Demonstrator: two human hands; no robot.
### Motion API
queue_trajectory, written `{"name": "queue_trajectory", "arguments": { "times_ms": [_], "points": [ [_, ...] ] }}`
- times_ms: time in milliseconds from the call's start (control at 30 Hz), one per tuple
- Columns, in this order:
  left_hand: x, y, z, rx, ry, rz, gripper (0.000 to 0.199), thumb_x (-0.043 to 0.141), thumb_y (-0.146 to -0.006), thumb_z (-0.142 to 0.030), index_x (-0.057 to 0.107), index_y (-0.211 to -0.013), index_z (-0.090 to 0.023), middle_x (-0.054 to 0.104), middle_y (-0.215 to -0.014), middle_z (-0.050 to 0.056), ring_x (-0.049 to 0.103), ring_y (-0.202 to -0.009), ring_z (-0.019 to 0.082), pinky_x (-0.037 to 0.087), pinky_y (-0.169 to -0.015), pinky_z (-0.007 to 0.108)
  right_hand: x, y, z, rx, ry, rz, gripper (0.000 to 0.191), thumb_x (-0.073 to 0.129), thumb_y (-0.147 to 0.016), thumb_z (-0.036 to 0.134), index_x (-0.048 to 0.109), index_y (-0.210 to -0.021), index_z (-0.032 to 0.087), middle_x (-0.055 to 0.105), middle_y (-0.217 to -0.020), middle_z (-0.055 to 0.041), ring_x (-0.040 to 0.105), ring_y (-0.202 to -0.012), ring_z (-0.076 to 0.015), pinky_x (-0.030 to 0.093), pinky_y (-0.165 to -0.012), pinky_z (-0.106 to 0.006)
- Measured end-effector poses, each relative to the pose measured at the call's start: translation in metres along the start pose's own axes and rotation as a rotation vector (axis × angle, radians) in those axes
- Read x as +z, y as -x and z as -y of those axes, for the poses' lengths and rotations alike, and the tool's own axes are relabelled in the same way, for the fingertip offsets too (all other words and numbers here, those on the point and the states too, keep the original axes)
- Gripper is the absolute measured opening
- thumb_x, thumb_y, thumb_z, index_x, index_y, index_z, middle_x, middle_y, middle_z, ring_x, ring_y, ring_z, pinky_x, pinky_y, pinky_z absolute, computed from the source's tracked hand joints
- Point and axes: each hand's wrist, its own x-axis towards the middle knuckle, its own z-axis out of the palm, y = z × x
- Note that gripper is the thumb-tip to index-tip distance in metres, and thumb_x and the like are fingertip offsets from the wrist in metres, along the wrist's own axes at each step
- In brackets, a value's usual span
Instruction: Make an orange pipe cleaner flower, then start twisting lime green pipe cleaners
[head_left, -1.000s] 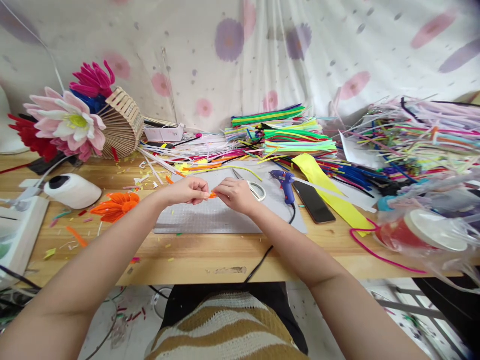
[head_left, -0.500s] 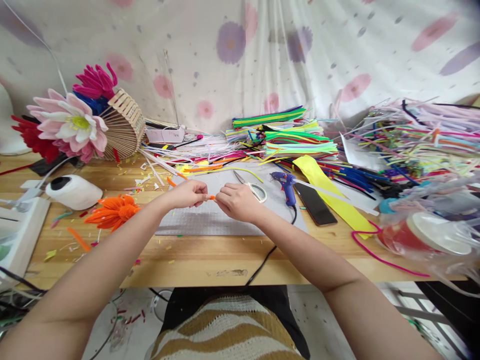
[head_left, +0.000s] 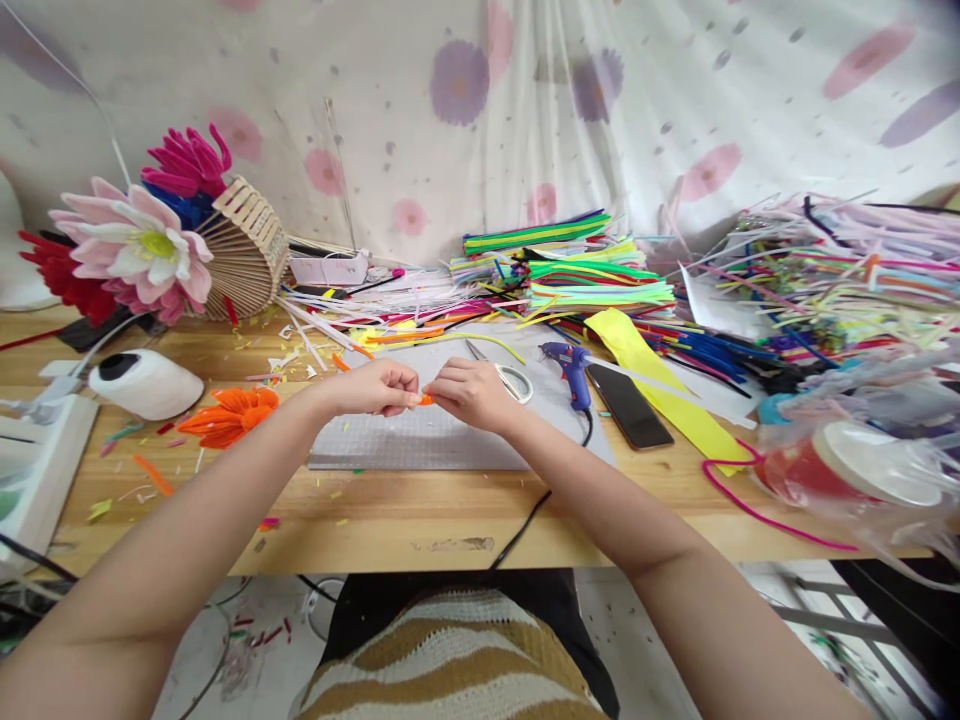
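Between my two hands, over the grey mat (head_left: 420,445), is a small orange fuzzy piece (head_left: 426,400). My left hand (head_left: 386,388) pinches its left end between thumb and fingertips. The fingers of my right hand (head_left: 466,390) are closed on its right end, so most of the piece is hidden. Just behind my right hand lie scissors (head_left: 516,384), their blades partly covered. An orange fuzzy flower (head_left: 229,418) rests on the wood, left of my left forearm.
A blue glue gun (head_left: 571,375) and a black phone (head_left: 628,405) lie right of my hands, beside yellow sheet material (head_left: 675,400). Bundles of coloured stems (head_left: 592,285) line the back. Left are a white thread spool (head_left: 146,384) and fuzzy flowers (head_left: 150,240); a bagged tub (head_left: 877,465) sits right.
Both hands still hold the orange piece, with slight finger shifts. The right fingers look a little straighter, and the orange flower at the left shows a changed outline.
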Motion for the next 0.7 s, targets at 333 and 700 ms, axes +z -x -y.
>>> {"name": "queue_trajectory", "arguments": {
  "times_ms": [333,700],
  "points": [
    [0.006,-0.014,-0.008,-0.138,-0.444,-0.154,0.017,0.052,-0.067,-0.028,0.050,-0.054,-0.017,0.055,-0.048,-0.001,0.046,-0.045,0.010,0.029,-0.044,0.022,-0.013,-0.009,-0.007,-0.101,0.171,0.227,0.024,0.041,-0.084,0.018,0.059,-0.069,0.015,0.059,-0.066,-0.0053,0.044,-0.067,-0.0146,0.024,-0.058,-0.029],
    [0.030,-0.026,0.006,0.008,-0.589,-0.466,0.022,0.053,-0.075,-0.036,0.058,-0.090,-0.021,0.065,-0.088,0.002,0.056,-0.076,0.016,0.035,-0.061,0.025,-0.015,-0.003,-0.012,0.054,0.198,0.286,0.019,0.044,-0.080,0.014,0.062,-0.075,0.013,0.061,-0.069,-0.0076,0.047,-0.069,-0.0161,0.026,-0.059,-0.029]
  ]
}}
